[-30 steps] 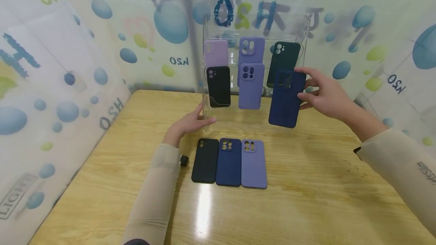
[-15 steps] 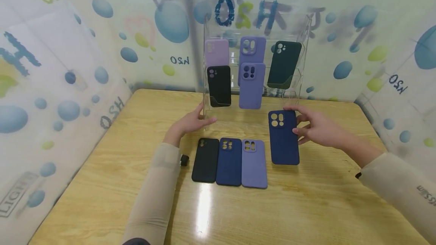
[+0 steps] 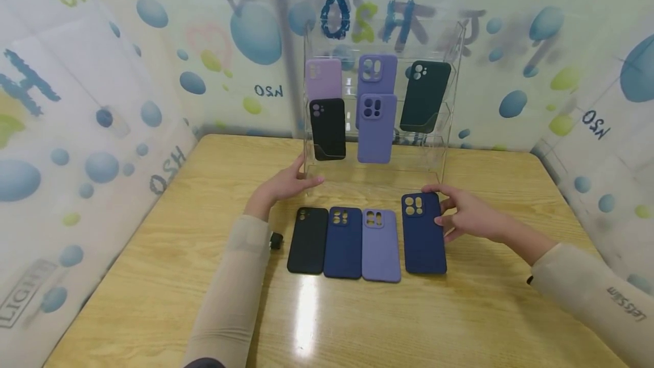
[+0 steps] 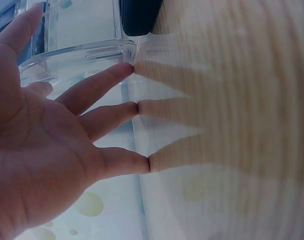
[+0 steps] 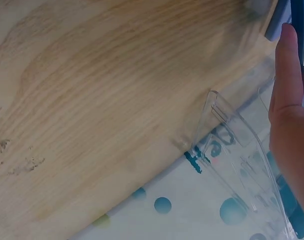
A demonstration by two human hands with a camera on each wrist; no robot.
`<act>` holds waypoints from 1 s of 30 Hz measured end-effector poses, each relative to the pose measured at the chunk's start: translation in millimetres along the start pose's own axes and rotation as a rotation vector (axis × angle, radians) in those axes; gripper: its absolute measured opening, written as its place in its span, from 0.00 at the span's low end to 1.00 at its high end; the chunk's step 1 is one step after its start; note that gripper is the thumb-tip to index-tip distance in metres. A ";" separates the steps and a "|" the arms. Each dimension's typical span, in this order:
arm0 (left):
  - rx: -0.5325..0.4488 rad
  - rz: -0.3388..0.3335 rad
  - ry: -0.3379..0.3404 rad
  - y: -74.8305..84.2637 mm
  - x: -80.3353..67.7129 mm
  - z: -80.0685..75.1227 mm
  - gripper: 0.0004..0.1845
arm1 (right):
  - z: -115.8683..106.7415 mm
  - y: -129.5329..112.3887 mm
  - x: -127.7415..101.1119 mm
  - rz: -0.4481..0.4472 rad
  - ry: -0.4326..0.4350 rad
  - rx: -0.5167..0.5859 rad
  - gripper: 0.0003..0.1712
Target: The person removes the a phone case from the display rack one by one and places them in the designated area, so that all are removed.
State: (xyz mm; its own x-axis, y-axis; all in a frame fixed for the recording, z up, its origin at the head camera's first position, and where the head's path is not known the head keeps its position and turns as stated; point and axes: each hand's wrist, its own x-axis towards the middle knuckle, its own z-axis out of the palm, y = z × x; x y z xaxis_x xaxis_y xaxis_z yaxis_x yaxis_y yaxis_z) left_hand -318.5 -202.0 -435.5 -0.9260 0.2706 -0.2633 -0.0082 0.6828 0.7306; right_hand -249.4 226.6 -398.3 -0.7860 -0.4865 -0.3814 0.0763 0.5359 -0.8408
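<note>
A pale wooden table (image 3: 153,277) stood against bubble-printed walls. At upper centre the clear acrylic display rack (image 3: 449,72) held five phone cases: lilac, violet, dark green, black and another violet. The left hand (image 3: 283,186) lay open, straight fingers (image 4: 104,85) touching the rack's base. The right hand (image 3: 467,214) pinched the dark navy silicone phone case (image 3: 423,237), lying flat at centre frame beside three others.

the navy phone case (image 3: 423,233) lies flat on the wooden table, camera cutouts at its far end. it sits just right of a row of 3 cases, beside the lilac one.
</note>
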 end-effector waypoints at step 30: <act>-0.024 0.020 0.003 -2.5 1.5 1.1 0.54 | 25.5 17.7 19.2 0.139 0.046 -0.098 0.41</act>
State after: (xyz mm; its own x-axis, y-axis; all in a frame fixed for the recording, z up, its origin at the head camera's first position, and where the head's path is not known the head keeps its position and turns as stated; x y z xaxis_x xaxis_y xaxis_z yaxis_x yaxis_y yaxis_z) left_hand -319.5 -202.5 -438.4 -0.9270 0.2822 -0.2470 0.0012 0.6609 0.7505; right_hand -247.6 209.1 -430.3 -0.7992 -0.3722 -0.4720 0.1281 0.6618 -0.7387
